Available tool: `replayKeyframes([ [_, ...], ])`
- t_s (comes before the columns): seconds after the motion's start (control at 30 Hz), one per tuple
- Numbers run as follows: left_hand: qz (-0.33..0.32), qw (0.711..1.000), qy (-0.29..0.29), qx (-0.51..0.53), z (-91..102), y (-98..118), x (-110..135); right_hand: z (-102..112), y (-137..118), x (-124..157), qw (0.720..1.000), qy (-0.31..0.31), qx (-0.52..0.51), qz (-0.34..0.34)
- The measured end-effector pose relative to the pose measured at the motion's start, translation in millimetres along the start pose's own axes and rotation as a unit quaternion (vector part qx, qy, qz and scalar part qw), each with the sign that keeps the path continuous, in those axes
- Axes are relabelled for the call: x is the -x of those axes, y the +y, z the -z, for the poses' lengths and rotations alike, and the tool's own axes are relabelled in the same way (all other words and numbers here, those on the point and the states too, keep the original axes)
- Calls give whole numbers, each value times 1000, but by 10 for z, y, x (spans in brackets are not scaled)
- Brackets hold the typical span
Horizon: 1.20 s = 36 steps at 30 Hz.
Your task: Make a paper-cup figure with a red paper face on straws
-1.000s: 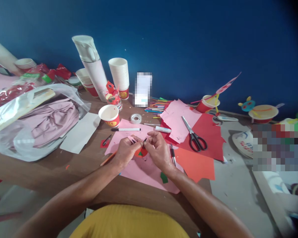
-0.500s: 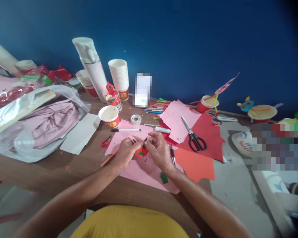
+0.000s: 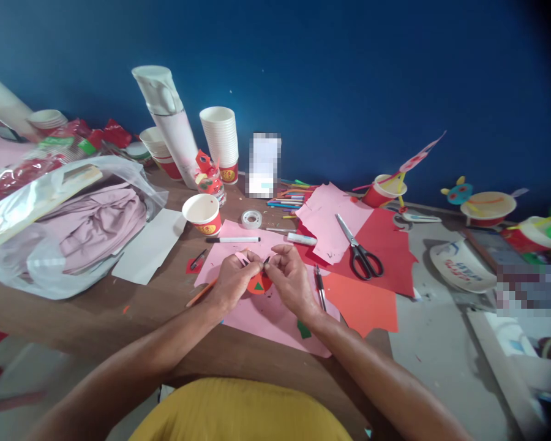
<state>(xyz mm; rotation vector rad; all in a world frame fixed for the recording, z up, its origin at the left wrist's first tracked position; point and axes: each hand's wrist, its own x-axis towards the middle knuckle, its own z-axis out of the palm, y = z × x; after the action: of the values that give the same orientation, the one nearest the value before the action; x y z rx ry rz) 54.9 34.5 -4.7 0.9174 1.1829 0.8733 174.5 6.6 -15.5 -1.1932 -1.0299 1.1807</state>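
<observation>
Both hands meet over a pink paper sheet on the table. My left hand is closed in a pinch on an orange-red paper cutout that carries a small green triangle and dark pointed pieces. Opposite it, my right hand pinches at the cutout's upper edge, where a small dark piece shows between the fingertips. The fingers hide much of the cutout. An orange pencil lies beside my left hand, and a black pen beside my right. Above them rest a marker and a white tube.
Black-handled scissors lie on pink and red paper at right. A paper cup, a tape roll and stacked cups stand beyond the hands. A clear plastic bag sits at left. The blue wall borders the table.
My hands stay close together on the cutout, their fingers shifting only slightly. The cutout's green triangle sits a little lower and farther left relative to the fingers. The camera view has moved slightly.
</observation>
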Motion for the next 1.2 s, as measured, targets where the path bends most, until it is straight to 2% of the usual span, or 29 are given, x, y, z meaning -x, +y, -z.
replayKeyframes([
  [0.37, 19, 1000, 15, 6, -48, 164, 76, 29, -73, 4, 999, -10, -45, -1],
  [0.63, 8, 1000, 19, 5, -39, 111, 61, 9, -77, -2, 999, -12, -39, -10],
  [0.9, 2, 999, -10, 37, -24, 46, 20, 10, -41, -11, 999, 6, -34, -7],
  [1.0, -8, 997, -40, 64, -18, 31, 15, 25, -28, -30, 999, 17, -39, -3],
  [1.1, 2, 994, -71, 78, -18, 46, 30, 45, -13, -59, 998, 32, -45, 5],
  [1.2, 14, 995, -71, 64, -24, 75, 56, 70, -2, -93, 998, 47, -43, 8],
])
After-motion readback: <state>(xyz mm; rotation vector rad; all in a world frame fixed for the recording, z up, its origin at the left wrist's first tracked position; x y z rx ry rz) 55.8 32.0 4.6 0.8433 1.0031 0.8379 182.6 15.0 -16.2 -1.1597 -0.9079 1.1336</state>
